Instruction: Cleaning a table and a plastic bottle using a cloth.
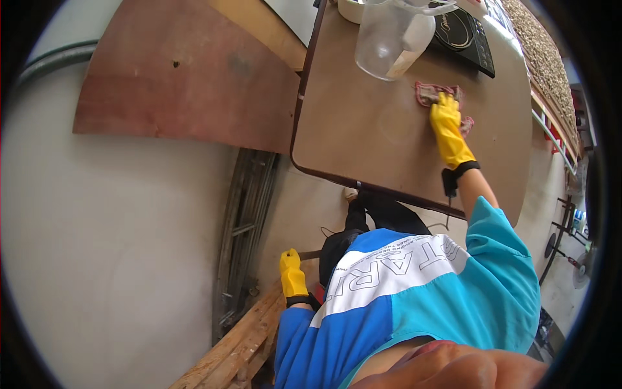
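Note:
My right hand [447, 129], in a yellow rubber glove, presses down on a reddish-brown cloth [427, 93] on the brown table top [350, 126]. Parts of the cloth stick out past the fingers and beside the palm. Just beyond it stands a clear plastic pitcher [384, 46] with a pale label. My left hand [292, 274], gloved the same way, hangs low at my side near a brown bar [309, 255]. Its fingers look curled, but whether they grip anything is not visible.
A black induction cooktop [466, 44] with a coiled cord lies at the table's far right, near a white container [349, 10]. A reddish board [194, 82] adjoins the table's left edge. Metal frames [248, 204] and wooden beams [243, 335] stand at my left.

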Demonstrator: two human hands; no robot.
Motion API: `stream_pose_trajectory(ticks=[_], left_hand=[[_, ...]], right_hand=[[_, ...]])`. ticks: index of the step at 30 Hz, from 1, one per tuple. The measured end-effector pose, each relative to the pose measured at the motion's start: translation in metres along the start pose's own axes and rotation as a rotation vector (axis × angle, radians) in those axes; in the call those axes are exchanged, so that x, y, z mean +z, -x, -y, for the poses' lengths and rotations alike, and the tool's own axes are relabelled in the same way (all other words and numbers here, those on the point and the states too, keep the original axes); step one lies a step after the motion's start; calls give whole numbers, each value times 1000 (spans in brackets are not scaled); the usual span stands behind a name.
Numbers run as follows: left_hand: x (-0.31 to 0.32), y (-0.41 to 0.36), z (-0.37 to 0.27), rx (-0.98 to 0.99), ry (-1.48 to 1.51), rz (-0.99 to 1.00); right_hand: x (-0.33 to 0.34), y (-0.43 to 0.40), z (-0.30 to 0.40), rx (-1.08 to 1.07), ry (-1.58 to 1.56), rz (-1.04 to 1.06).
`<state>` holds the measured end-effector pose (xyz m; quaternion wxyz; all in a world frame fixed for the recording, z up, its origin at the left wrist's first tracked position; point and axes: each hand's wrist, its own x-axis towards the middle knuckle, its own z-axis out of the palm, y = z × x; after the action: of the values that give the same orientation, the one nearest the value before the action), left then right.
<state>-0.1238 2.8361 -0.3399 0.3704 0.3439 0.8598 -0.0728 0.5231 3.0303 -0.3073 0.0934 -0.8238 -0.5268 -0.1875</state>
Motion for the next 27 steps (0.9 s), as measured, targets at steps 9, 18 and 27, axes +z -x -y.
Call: stream_pose_trajectory(ticks=[9, 18, 27], left_hand=[[-17, -17, 41, 327, -380, 188], [-84, 13, 14, 772, -128, 174], [-103, -1, -27, 1018, -299, 186]], right_hand=[[-102, 25, 201, -431, -745, 205], [-324, -179, 102, -119, -934, -161], [-330, -214, 133, 103, -1802, 261]])
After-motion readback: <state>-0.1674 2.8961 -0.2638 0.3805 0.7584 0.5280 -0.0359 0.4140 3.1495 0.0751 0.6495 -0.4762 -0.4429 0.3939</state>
